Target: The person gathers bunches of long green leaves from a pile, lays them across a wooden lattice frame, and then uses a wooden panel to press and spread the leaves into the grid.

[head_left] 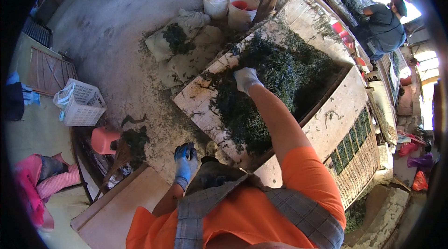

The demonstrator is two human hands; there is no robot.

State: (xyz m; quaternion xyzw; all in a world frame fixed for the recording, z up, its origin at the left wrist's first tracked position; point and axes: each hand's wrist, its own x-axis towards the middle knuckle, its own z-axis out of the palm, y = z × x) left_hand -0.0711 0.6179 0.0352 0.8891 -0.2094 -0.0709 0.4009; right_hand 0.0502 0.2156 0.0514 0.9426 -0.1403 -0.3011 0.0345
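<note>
The right hand (245,79), in a pale glove, is reaching out over a wooden trough (205,90) and pressing down into a heap of dark green seaweed (275,74). Its fingers are curling loosely into the wet strands, and whether they are gripping a clump cannot be told. The seaweed is lying all around and beyond those fingertips, filling the trough and spilling over its near rim just below the wrist.

The left hand (185,161), in a blue glove, is hanging low beside the person's orange shirt, fingers bending inward with nothing visibly in them; it is well apart from the seaweed.

Beyond the right fingers two white buckets (228,3) are standing on the concrete floor (107,24). Far to the left of the left fingers a white plastic basket (84,103) is sitting. Another person (385,27) is crouching at the trough's far end.
</note>
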